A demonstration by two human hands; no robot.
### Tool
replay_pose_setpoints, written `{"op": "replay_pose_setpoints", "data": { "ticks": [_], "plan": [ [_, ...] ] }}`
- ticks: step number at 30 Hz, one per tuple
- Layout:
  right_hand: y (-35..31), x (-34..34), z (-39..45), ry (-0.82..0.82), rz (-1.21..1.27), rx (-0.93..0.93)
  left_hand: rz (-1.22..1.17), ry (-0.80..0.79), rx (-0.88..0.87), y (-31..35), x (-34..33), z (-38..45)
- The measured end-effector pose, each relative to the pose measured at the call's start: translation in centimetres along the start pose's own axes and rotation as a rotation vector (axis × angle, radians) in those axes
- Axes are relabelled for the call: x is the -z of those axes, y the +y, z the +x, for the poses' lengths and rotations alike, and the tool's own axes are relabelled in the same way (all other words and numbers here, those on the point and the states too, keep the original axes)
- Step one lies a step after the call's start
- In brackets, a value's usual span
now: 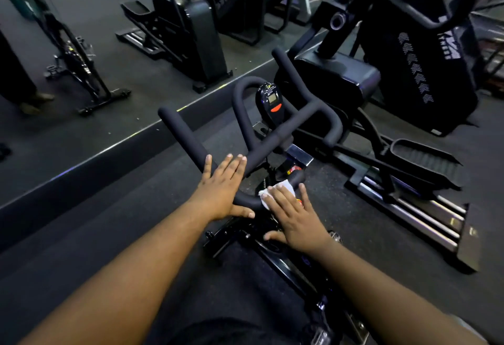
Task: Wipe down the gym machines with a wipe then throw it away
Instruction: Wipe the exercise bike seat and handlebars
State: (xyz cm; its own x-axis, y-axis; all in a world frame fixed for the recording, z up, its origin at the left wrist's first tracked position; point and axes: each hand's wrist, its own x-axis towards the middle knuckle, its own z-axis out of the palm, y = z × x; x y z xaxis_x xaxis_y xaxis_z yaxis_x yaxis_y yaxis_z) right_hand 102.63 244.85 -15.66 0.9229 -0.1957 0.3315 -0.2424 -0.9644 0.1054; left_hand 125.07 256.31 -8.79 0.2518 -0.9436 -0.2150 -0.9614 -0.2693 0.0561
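A single head-worn, wide-angle camera looks forward and steeply down from close above both forearms. The handlebar fills the middle, just beyond the left grip and right grip; the floor lies below them.

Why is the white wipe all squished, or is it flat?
Bunched up. The white wipe shows as a crumpled wad poking from under the right hand, pressed against the black padded handlebar.

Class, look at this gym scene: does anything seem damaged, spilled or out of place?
Nothing stands out. The left hand rests on the bike's handlebar and the right hand presses a white wipe onto it.
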Motion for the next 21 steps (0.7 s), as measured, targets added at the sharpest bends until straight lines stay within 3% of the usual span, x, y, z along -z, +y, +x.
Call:
{"op": "replay_pose_setpoints", "data": {
  "ticks": [2, 5, 7, 12, 15, 21],
  "plan": [
    [1.9, 0.5, 2.6, -0.040, -0.017, -0.038, 0.020, -0.013, 0.009, 0.2, 0.2, 0.3],
    [3.1, 2.5, 8.2, -0.321, -0.071, 0.032, 0.017, -0.020, 0.024, 0.3, 0.2, 0.0],
    [3.2, 3.0, 9.4, -0.404, -0.115, 0.090, 0.012, -0.037, 0.038, 0.5, 0.4, -0.3],
    [1.6, 1.2, 2.9, -0.222, 0.087, 0.028, 0.011, -0.027, 0.051, 0.7, 0.4, -0.3],
    [2.4, 0.2, -0.2, -0.151, 0.075, 0.036, -0.007, -0.034, 0.051, 0.5, 0.3, -0.3],
    [7.3, 2.1, 5.7, -0.297, 0.088, -0.163, 0.000, -0.039, 0.048, 0.5, 0.5, -0.3]
  ]
}}
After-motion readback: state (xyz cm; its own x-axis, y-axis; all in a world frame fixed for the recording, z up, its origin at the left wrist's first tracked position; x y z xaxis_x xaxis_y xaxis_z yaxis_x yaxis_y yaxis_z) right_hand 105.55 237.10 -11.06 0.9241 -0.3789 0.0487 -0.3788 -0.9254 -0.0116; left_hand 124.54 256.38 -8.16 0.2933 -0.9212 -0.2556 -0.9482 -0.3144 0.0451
